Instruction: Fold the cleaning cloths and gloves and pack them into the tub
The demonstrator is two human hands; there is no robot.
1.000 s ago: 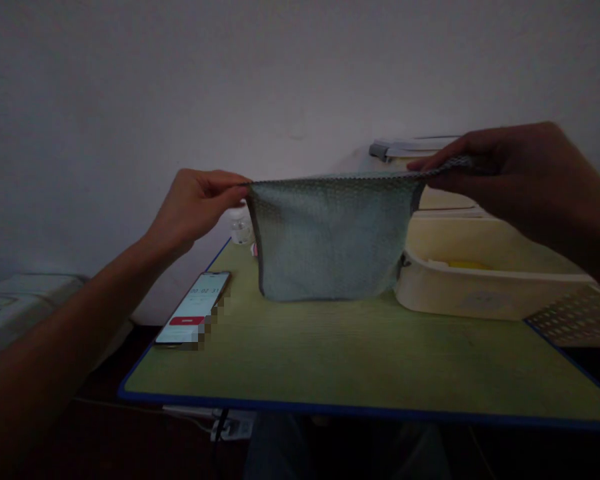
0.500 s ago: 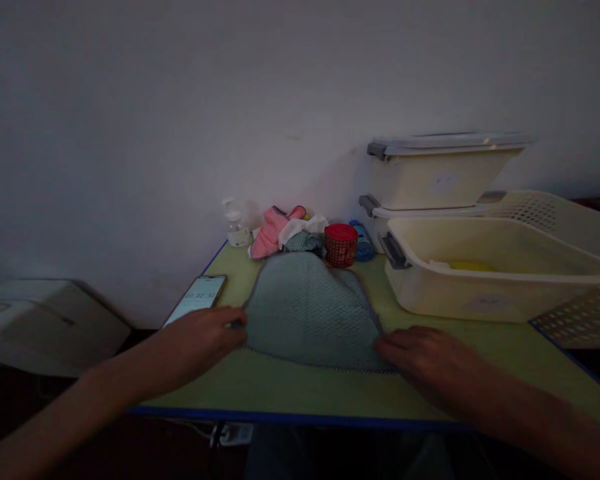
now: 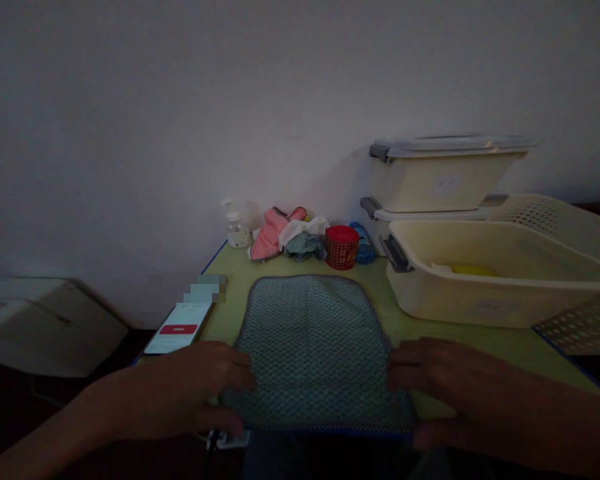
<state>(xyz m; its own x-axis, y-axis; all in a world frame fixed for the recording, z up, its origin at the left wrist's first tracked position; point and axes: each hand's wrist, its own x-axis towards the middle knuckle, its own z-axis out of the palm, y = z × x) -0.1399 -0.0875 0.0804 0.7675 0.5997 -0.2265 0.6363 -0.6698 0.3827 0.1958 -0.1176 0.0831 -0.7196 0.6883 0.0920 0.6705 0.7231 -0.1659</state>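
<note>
Spread grip on both sides in the head view: left hand [image 3: 195, 387] has its thumb apart from its fingers, fingertips over the left edge of a grey-teal, rectangular, textured cloth with dark stitched trim [image 3: 310, 340]; right hand [image 3: 450, 380] mirrors it at the right edge. Can't tell how firmly either one touches. Cloth lies flat, corners rounded, on a pale green wood-grain table with blue edging [image 3: 510, 343], its near side along the table's front edge. Left of it: flat rectangular smartphone [image 3: 180, 327], red button on screen, top part pixelated, just beyond the left hand. Far edge, left to right: clear pump bottle with white top [image 3: 239, 233], then a heap of 3 fabrics: pink cloth with dark trim [image 3: 271, 235], crumpled white cloth [image 3: 300, 229], bunched dark teal cloth [image 3: 304, 247]. Next, red lattice-patterned cylindrical container [image 3: 341, 250], with a blue shiny packet [image 3: 364, 245] just beside it. Right side: open-topped cream plastic bin with grey handle [image 3: 455, 298], yellow item [image 3: 473, 270] inside. Behind it, 2 stacked cream lidded boxes [image 3: 425, 183]; cream perforated basket [image 3: 575, 327] at far right.
</note>
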